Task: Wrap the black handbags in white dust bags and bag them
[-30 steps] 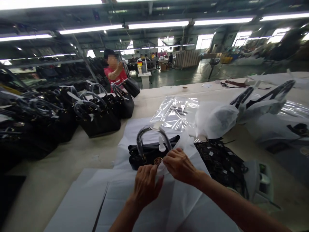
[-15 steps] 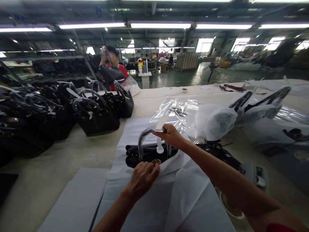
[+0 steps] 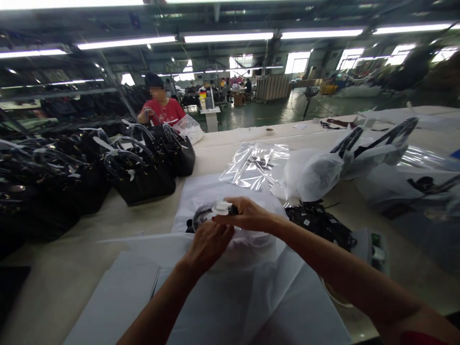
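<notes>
The black handbag [image 3: 189, 226] sits right in front of you on white sheets [image 3: 197, 184] laid over the counter [image 3: 140, 220], most of it hidden behind your hands and a layer of thin white tissue paper [image 3: 247, 251]. Your right hand [image 3: 249, 215] is curled closed around the top of the film-wrapped handle [image 3: 201, 216], beside a white band [image 3: 222, 207]. Your left hand [image 3: 210, 242] is bunched low at the front, fingers bent; you can't tell from here whether it pinches the tissue or only presses on it.

For good work here, a light but steady hold on the handle seems best, so the film doesn't slide or crease and the band stays flat. Smooth the tissue with the pads of the left fingers rather than the nails, since it looks easy to tear. Mind the pale paper edge [image 3: 151, 238] jutting out past your left wrist; it could catch on your forearm. Spare the handle any hard pull, which might tip the bag and wrinkle the paper under it.
</notes>
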Motion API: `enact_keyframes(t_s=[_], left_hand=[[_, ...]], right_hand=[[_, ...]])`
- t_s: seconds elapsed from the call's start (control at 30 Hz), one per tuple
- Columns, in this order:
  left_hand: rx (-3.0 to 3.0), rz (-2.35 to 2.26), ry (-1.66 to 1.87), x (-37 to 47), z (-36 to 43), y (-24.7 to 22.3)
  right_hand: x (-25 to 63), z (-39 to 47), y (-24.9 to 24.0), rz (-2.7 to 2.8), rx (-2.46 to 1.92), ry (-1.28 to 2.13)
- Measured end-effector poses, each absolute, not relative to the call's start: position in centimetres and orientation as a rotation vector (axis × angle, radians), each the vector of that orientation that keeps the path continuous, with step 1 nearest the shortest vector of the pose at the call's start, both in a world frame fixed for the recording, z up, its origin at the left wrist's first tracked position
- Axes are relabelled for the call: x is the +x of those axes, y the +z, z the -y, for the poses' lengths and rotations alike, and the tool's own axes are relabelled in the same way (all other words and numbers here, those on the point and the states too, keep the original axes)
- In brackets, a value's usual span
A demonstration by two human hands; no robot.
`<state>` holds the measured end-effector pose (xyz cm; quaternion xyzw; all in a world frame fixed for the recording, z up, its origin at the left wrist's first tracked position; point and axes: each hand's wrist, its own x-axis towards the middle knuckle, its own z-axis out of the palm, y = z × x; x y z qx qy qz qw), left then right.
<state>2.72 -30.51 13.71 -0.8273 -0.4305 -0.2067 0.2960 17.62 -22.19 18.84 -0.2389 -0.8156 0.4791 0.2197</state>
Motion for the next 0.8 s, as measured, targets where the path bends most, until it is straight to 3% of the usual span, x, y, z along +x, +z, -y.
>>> enact_keyframes(t_s=[0.1,0.27,0.37,0.57,0.8], left_hand=[[-2.189,1.14,-0.551,2.5,29.5,14.4],[-2.065,1.163,-0.578,2.7,29.7,15.4],[-1.994,1.142,-0.701,3.6,31.8,13.3],[-2.172,1.347,-0.502,4.8,32.4,5.6],[-2.432,1.709,-0.575,3.8,28.4,3.7]], right_hand=[[18.7,22.0,18.8,2.372,-0.663,1.304],[19.2,22.2,17.3,2.495,-0.877,0.72],[18.7,22.2,16.5,2.447,-1.007,0.614],[18.7,22.2,16.4,2.414,-0.963,0.645],[18.8,24.0,16.7,2.331,-0.831,0.953]])
